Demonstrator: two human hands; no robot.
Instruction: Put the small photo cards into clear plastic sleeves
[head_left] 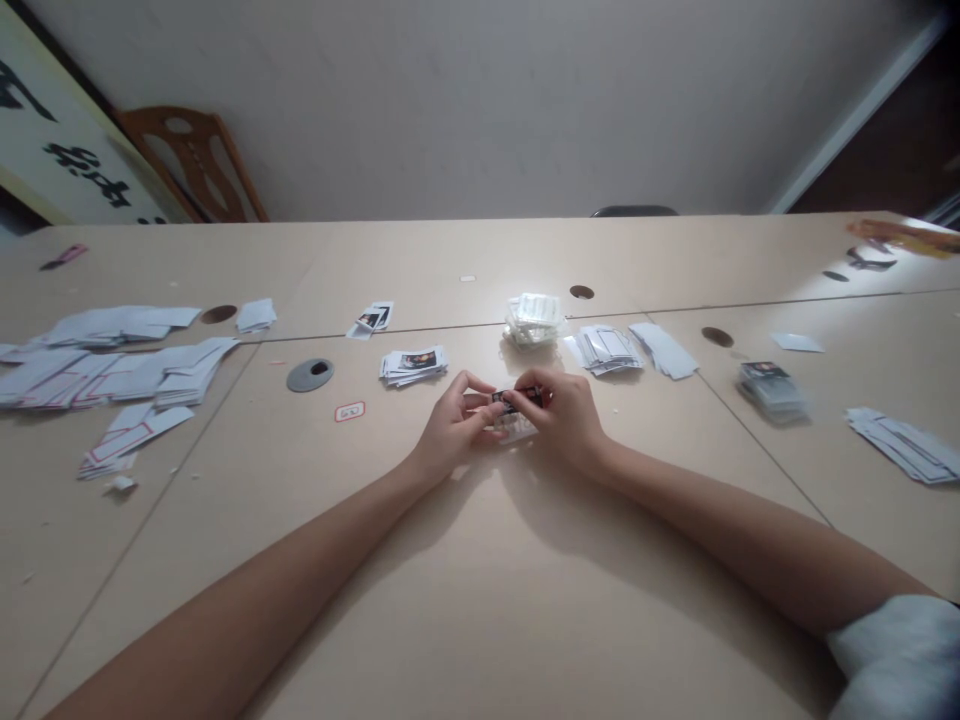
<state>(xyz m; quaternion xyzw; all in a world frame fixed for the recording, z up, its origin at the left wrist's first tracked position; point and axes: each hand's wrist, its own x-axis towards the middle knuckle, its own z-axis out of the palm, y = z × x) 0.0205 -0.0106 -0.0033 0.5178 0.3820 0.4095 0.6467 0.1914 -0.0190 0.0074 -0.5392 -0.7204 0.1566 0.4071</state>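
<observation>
My left hand [454, 425] and my right hand [564, 415] meet at the middle of the beige table [480, 600]. Both pinch a small dark photo card [516, 399] between fingertips, over what looks like a clear sleeve [514, 428] resting on the table. A stack of photo cards [412, 365] lies just beyond my left hand. A pile of clear sleeves [533, 318] sits beyond my right hand, with white cards [606, 350] beside it.
Many white red-edged papers [112, 370] spread over the left side. A grey cable-hole cap [310, 375] and a small red-bordered sticker [349, 411] lie left of centre. Another card stack [771, 388] and white slips [904, 445] are on the right. A wooden chair [191, 165] stands behind.
</observation>
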